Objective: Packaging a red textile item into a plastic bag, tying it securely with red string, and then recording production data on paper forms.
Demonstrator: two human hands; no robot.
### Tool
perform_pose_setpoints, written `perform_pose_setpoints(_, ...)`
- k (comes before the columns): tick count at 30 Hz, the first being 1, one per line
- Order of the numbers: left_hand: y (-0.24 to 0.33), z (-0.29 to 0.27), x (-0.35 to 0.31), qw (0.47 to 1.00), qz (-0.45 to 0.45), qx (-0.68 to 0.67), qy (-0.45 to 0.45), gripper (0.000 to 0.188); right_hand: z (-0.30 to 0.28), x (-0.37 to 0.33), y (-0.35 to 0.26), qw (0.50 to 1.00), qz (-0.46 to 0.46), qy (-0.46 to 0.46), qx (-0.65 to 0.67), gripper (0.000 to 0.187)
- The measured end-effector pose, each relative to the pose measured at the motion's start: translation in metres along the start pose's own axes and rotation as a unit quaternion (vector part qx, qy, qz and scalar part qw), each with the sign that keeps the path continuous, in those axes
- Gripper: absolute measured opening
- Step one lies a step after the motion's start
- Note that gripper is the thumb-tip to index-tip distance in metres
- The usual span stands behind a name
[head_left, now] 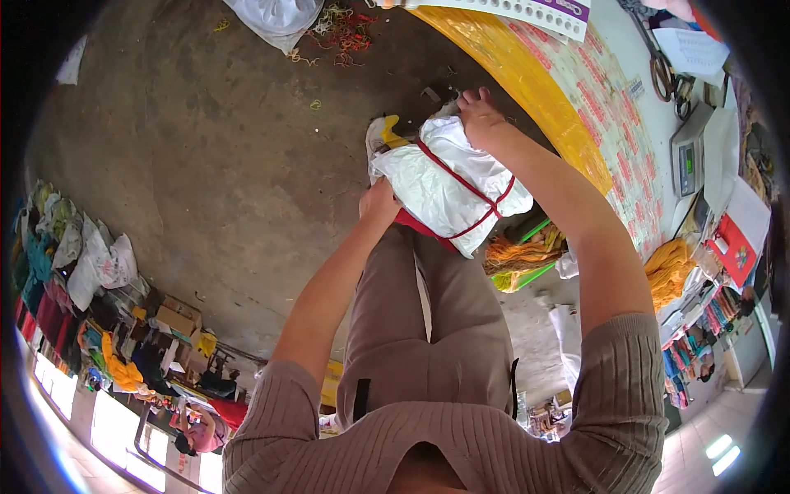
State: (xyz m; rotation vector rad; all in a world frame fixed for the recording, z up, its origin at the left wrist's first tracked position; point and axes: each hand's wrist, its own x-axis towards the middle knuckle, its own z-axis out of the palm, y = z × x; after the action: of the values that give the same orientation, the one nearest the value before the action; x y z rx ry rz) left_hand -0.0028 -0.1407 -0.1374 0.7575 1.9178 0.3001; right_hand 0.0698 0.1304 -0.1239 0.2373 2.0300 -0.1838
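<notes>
White plastic-wrapped bundle [448,183] bound with red cord, resting on knee, gripped at both ends: right hand [479,115] closed on far top corner, left hand [379,204] clasping near lower edge. Right of grip, green crate [527,272] holding orange and yellow yarn; beyond, yellow-edged table [527,78] with red-printed covering.

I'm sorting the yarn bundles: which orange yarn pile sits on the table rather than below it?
The orange yarn pile on the table's near edge; the other lies in a green tray below.
</notes>
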Motion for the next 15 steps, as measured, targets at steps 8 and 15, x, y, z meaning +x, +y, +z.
perform_pose_setpoints(8,0.007,0.002,0.022,0.975,0.016,-0.160,0.155,0.040,0.040,0.034,0.038,0.901,-0.253,0.334,0.113,0.032)
perform_pose_setpoints(15,-0.037,-0.023,0.028,0.977,0.116,-0.150,0.095,0.042,-0.001,0.058,0.013,0.971,-0.163,0.152,0.082,0.037)
